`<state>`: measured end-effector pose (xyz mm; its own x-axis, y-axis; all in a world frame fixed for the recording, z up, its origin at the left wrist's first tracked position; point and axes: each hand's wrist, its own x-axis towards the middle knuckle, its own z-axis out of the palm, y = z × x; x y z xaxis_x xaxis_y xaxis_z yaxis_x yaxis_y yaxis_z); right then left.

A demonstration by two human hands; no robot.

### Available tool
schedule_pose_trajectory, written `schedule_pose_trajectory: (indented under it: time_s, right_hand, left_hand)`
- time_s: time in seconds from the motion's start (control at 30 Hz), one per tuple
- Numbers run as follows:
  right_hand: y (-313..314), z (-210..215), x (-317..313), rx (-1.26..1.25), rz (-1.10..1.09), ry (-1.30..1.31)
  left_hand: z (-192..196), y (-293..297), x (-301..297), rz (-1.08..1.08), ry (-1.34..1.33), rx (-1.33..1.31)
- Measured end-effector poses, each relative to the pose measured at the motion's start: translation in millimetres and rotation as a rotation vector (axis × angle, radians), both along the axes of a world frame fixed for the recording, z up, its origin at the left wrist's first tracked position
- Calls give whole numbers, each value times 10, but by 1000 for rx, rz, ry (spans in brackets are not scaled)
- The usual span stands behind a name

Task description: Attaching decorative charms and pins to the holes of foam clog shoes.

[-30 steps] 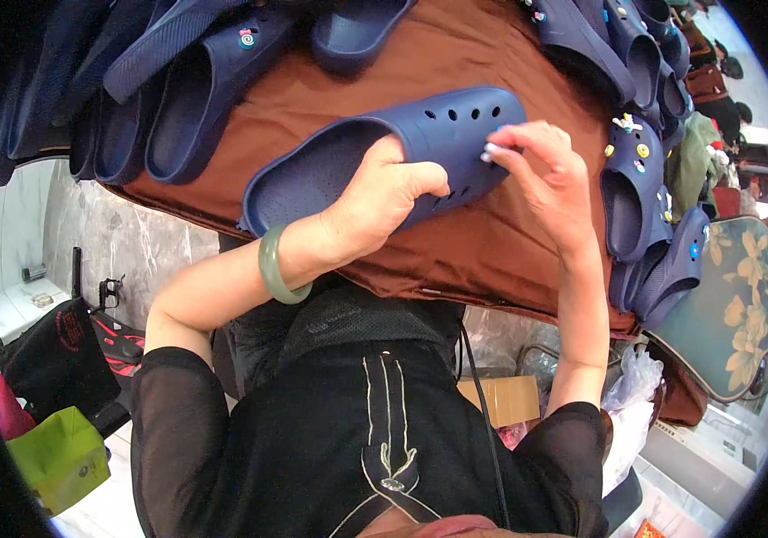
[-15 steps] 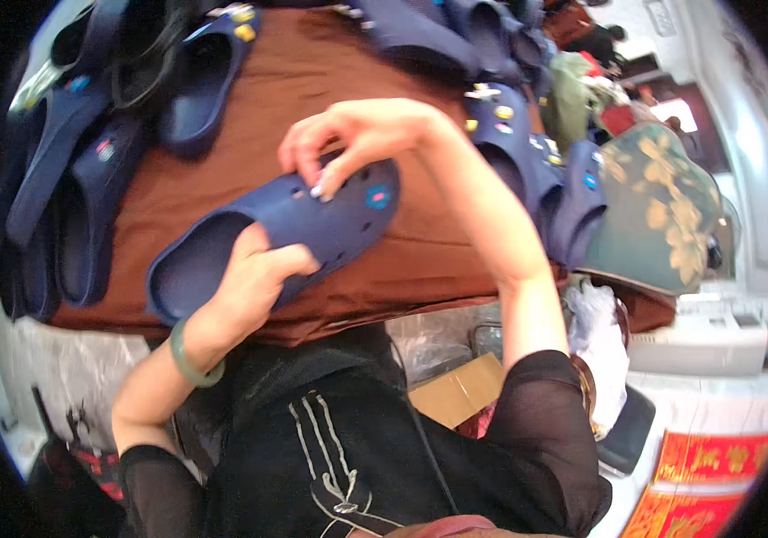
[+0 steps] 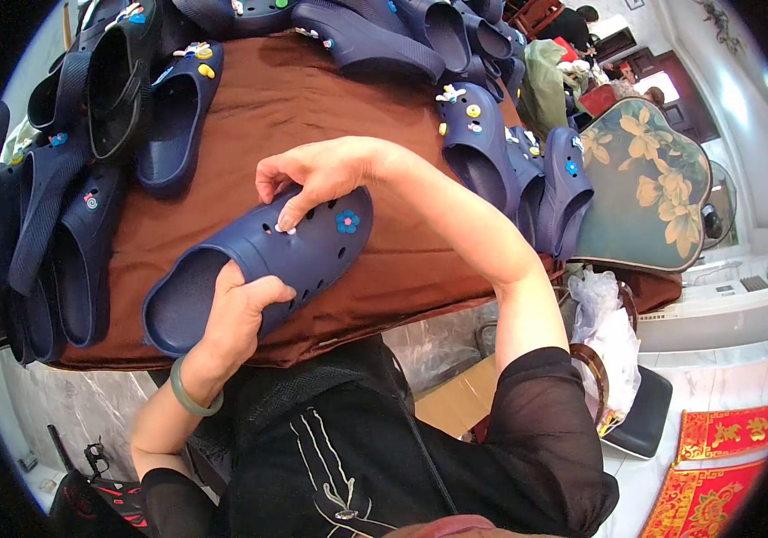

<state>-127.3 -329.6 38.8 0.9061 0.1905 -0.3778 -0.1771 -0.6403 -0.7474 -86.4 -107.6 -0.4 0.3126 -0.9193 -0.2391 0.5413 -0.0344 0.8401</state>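
Head view: a navy clog (image 3: 258, 269) lies on the brown-covered table (image 3: 312, 117), its long axis running from lower left to upper right, toe toward the upper right, the opening at the lower left. The left hand (image 3: 241, 309) grips its side near the opening. The right hand (image 3: 321, 175) pinches a small white charm (image 3: 284, 229) against the holed upper, beside a blue flower charm (image 3: 346, 221). More navy clogs (image 3: 169, 117) ring the table. A white plastic bag (image 3: 608, 332) hangs at its right; its contents cannot be told.

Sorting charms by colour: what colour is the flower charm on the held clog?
Blue with a red centre, on the navy foam clog; flower charm shows best in the head view.
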Motion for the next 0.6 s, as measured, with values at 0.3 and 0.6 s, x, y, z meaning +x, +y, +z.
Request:
schedule_pose_trajectory:
  time_s: [0.3,0.6]
  right_hand:
    - [-106,-65,-402,-261,-832,-524]
    - [-273,-799,-1146,-193,-794,-478]
  left_hand:
    - [-6,-95,199,194,-76,-62]
    - [-36,69,454,-394,-1122,79]
